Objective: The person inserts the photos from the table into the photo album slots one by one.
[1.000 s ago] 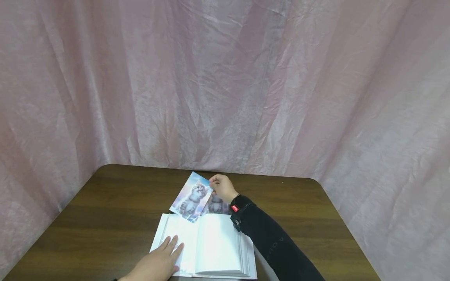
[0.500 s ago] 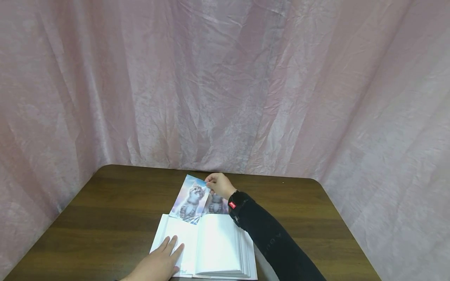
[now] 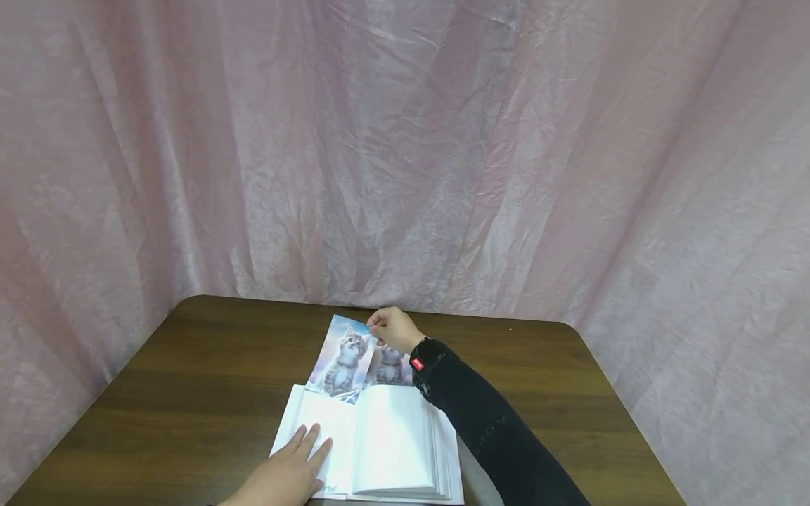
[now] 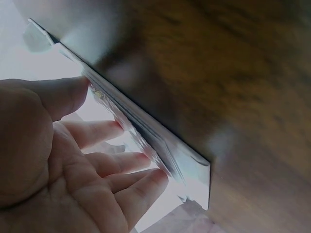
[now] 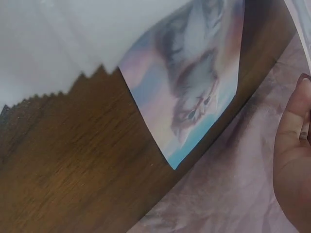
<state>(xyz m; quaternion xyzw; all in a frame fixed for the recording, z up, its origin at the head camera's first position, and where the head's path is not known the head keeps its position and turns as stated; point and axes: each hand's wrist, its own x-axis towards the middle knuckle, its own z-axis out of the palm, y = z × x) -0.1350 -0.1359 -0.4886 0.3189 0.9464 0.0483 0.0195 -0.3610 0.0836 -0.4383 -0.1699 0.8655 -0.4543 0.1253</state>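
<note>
A white book lies open, probably a photo album, with clear film-like edges on its pages in the left wrist view. My left hand rests on its left page, fingers spread; the left wrist view shows the left fingertips against the page. Between thumb and fingers, my right hand pinches the upper right corner of a kitten picture. The lower edge of this picture overlaps the top of the left page. A second kitten picture lies on the table behind the book, partly covered by the first.
The brown wooden table extends on both sides of the book. Behind it hangs a pink curtain. In the right wrist view, the second kitten picture lies near the table's far edge, partly hidden under white pages.
The pinched kitten picture has shifted slightly left and turned more upright, its lower edge staying over the left page. My right hand has moved a little left and away; the left hand stays put.
</note>
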